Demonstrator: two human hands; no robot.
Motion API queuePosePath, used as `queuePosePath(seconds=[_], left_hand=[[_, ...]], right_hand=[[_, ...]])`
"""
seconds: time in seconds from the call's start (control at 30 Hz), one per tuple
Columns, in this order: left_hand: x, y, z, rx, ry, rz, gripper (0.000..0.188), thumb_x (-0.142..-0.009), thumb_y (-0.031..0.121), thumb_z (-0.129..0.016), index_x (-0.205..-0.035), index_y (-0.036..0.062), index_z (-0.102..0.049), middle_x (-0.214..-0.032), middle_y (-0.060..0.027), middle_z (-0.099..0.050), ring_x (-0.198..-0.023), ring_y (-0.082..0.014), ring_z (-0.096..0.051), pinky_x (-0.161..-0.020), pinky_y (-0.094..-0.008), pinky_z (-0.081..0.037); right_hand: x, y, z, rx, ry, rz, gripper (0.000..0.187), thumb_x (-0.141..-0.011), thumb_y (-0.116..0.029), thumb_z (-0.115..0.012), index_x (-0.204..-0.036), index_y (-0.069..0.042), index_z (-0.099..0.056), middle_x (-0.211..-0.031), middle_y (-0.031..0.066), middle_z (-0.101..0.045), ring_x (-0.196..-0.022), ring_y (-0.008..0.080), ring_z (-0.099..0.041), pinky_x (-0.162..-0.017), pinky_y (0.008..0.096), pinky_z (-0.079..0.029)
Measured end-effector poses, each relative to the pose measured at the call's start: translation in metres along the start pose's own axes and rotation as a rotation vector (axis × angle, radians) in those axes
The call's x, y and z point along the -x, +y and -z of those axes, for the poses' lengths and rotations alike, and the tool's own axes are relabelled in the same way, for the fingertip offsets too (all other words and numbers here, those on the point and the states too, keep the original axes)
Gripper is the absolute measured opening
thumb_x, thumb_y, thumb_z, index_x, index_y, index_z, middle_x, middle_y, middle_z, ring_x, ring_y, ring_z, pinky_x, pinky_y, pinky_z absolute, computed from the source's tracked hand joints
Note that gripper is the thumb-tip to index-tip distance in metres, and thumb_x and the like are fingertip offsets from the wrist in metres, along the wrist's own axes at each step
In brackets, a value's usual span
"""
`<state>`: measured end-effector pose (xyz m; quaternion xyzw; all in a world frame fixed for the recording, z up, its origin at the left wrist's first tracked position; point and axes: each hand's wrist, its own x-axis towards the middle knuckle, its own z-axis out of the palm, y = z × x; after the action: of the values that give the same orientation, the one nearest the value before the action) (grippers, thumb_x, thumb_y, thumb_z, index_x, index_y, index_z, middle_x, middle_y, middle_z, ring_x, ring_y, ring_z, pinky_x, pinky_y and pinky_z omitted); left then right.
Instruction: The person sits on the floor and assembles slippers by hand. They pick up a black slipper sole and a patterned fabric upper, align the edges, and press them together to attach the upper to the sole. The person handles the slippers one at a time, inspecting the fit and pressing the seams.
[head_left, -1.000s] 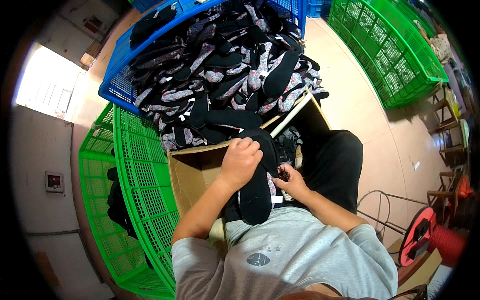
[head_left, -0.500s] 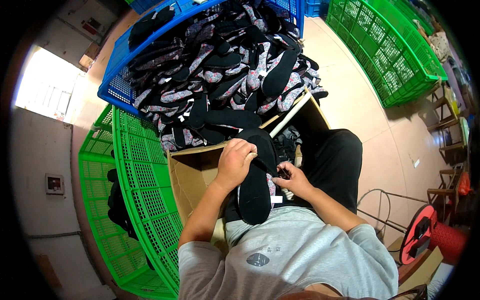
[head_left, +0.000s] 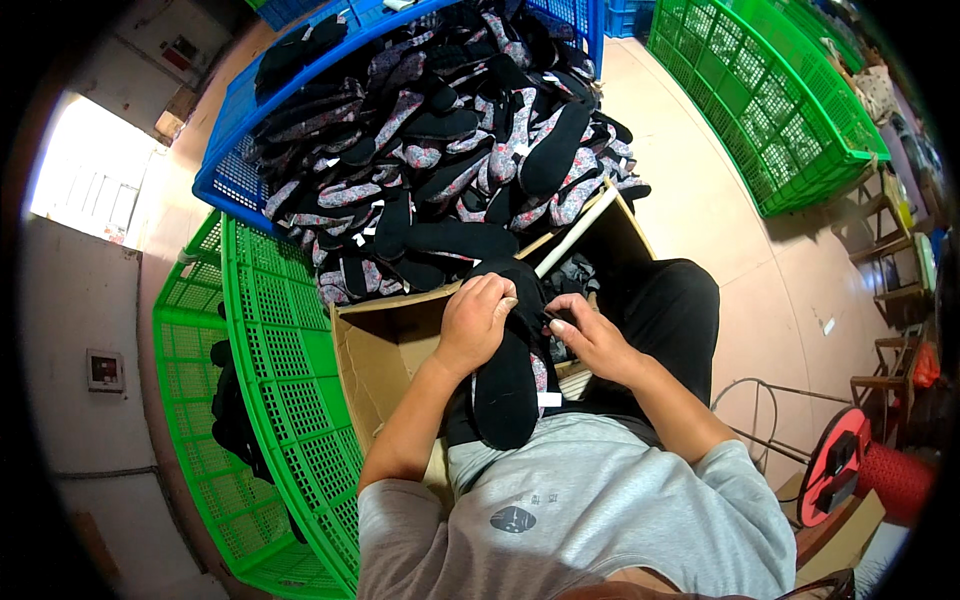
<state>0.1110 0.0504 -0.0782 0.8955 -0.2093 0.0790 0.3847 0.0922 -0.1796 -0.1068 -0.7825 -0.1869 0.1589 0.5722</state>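
A slipper with a black sole and floral fabric along its side lies sole-up over my lap, a small white label sticking out at its right edge. The fingers of my left hand are closed round its upper part, thumb on the sole. On the other side, my right hand is closed in a pinch by the slipper's right edge; what lies between its fingertips is too small and dark to make out. Just beyond my hands, a large heap of similar slippers spills toward me.
The heap rests in a blue crate and over an open cardboard box with a white bar across it. Green crates stand at my left, another green crate at the far right. A red spool sits at the near right.
My right hand has shifted up along the slipper's right edge, fingers pinched closer to my left hand. My left hand keeps its hold on the slipper.
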Motion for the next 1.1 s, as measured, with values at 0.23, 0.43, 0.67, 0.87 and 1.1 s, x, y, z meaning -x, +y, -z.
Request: queuePosePath(seconds=[0.23,0.43,0.67,0.87,1.1], left_hand=[[0.002,0.003,-0.004,0.012,0.023,0.039,0.008,-0.088,0.008,-0.059,-0.09,0.0021,-0.054,-0.086,-0.0147,-0.057,-0.086,-0.0369,-0.057,-0.077,-0.043,-0.045],[0.0,0.003,-0.007,0.01,0.02,0.042,0.008,-0.089,0.01,-0.057,-0.091,0.0022,-0.055,-0.087,-0.0151,-0.058,-0.088,-0.037,-0.058,-0.077,-0.0437,-0.045],[-0.002,0.004,-0.009,-0.014,0.02,0.059,0.008,-0.089,0.01,-0.058,-0.091,0.0026,-0.055,-0.086,-0.0146,-0.059,-0.087,-0.0368,-0.059,-0.077,-0.0442,-0.046],[-0.002,0.001,-0.009,0.014,0.052,0.073,0.009,-0.09,0.01,-0.059,-0.091,0.0024,-0.055,-0.086,-0.0148,-0.059,-0.085,-0.036,-0.059,-0.075,-0.0424,-0.046],[-0.011,-0.022,0.008,0.044,0.273,0.11,0.006,-0.091,0.005,-0.062,-0.09,0.0003,-0.058,-0.085,-0.0111,-0.057,-0.078,-0.0254,-0.057,-0.071,-0.0331,-0.046]], right_hand=[[-0.013,-0.022,0.003,0.105,-0.04,-0.162,0.032,-0.094,-0.031,-0.067,-0.111,-0.005,-0.062,-0.096,0.0147,-0.07,-0.091,0.0315,-0.068,-0.079,0.0391,-0.051],[-0.019,-0.017,-0.001,0.169,-0.028,-0.098,0.031,-0.093,-0.032,-0.067,-0.11,-0.006,-0.061,-0.098,0.0158,-0.07,-0.094,0.0354,-0.067,-0.078,0.042,-0.051],[-0.025,-0.015,-0.003,0.245,-0.03,-0.096,0.03,-0.094,-0.033,-0.065,-0.106,-0.007,-0.059,-0.09,0.0144,-0.07,-0.086,0.0361,-0.068,-0.073,0.0435,-0.051],[-0.027,-0.018,-0.003,0.171,-0.035,-0.117,0.024,-0.096,-0.029,-0.064,-0.104,-0.007,-0.06,-0.084,0.0104,-0.07,-0.079,0.0279,-0.069,-0.069,0.0384,-0.051],[-0.017,0.003,-0.015,-0.308,0.037,-0.245,0.014,-0.097,-0.013,-0.064,-0.106,-0.004,-0.06,-0.088,0.0042,-0.066,-0.078,0.0129,-0.064,-0.071,0.028,-0.051]])
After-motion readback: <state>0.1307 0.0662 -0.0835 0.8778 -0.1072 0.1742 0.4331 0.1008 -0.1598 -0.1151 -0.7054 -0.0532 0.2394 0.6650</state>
